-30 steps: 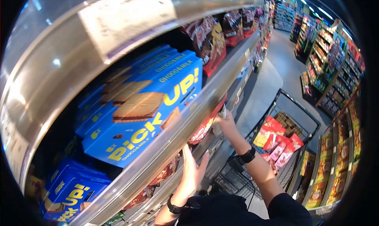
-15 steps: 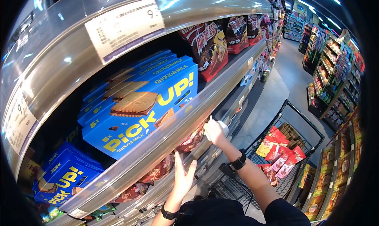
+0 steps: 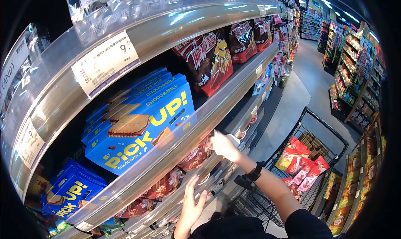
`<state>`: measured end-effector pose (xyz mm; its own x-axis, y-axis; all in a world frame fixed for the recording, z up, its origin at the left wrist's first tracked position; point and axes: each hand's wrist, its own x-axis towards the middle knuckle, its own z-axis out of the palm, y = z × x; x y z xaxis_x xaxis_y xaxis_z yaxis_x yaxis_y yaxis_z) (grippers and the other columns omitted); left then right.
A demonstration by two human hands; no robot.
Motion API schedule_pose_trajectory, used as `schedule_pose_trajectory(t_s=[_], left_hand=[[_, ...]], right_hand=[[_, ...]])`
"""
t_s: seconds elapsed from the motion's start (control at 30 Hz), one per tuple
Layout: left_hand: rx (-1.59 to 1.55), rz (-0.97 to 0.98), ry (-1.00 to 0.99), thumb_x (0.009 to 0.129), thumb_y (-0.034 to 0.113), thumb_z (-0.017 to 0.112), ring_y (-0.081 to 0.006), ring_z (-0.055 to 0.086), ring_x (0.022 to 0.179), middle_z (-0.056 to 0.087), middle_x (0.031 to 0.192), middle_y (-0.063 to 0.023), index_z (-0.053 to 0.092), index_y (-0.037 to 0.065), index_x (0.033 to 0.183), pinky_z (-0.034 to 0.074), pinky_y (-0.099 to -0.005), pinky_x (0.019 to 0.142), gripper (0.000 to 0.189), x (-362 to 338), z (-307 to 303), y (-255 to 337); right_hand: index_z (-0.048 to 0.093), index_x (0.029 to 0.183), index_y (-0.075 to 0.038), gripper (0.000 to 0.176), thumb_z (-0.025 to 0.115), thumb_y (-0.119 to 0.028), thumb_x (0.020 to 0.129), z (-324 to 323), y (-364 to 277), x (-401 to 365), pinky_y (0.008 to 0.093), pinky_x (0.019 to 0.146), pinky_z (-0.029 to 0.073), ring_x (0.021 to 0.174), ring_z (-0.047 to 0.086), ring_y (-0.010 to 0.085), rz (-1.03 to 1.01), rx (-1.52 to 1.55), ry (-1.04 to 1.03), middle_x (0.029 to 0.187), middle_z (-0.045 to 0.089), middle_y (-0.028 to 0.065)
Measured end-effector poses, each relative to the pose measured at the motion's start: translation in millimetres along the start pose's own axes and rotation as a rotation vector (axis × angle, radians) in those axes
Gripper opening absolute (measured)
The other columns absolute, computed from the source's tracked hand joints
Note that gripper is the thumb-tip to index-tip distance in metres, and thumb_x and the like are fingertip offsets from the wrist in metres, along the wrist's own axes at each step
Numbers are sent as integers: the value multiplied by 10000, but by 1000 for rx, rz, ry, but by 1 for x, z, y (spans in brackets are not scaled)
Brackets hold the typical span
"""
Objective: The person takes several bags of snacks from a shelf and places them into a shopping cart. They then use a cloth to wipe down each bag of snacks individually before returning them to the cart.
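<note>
My left hand (image 3: 193,205) is raised at the lower shelf's edge, fingers apart and nothing in it, just below the red-brown snack bags (image 3: 167,182). Farther right, my right hand (image 3: 225,146) reaches to the lower shelf, its fingers closed beside a red-brown bag (image 3: 197,156) and a white item (image 3: 234,139). The fingertips are partly hidden, so what they grip is unclear. On the shelf above stand blue Pick Up! boxes (image 3: 144,128), with smaller darker blue boxes (image 3: 75,191) at the left.
Dark red chocolate snack bags (image 3: 209,63) stand farther along the upper shelf. A black shopping cart (image 3: 307,109) holding red, pink and yellow packs (image 3: 303,168) is at the right. Stocked shelves (image 3: 355,72) line the aisle beyond. A price rail (image 3: 104,65) crosses the upper left.
The view has shifted, showing more of the top shelf. My left hand has dropped slightly away from the bags. My right hand is still at the lower shelf, and more of the red-brown bag shows.
</note>
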<state>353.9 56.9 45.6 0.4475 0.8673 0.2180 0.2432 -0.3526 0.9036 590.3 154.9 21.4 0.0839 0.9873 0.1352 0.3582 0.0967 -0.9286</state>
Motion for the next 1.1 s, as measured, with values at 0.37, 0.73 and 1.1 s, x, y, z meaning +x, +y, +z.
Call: schedule_pose_trajectory(t_s=[0.37, 0.73, 1.1], left_hand=[[120, 250, 1, 831, 81, 566, -321, 471, 1146, 484, 1220, -203, 463, -15, 1185, 358, -385, 976, 381, 35, 17, 17], [26, 217, -39, 841, 31, 527, -278, 497, 1108, 503, 1189, -170, 480, -8, 1153, 399, -351, 933, 318, 26, 39, 12], [-97, -57, 306, 893, 21, 458, -156, 536, 950, 552, 1076, -112, 420, 6, 1225, 399, -283, 873, 334, -12, -11, 10]], right_hand=[[347, 1278, -62, 461, 434, -365, 942, -34, 26, -112, 351, 936, 411, 1104, 502, 202, 21, 943, 870, 1203, 493, 77], [454, 1260, -74, 471, 567, -290, 858, -55, 6, -116, 336, 921, 397, 1057, 534, 279, -71, -181, 294, 1158, 536, 161], [424, 1245, 18, 481, 545, -11, 781, -26, -4, 26, 243, 725, 494, 849, 593, 127, 45, 601, -286, 1002, 614, 88]])
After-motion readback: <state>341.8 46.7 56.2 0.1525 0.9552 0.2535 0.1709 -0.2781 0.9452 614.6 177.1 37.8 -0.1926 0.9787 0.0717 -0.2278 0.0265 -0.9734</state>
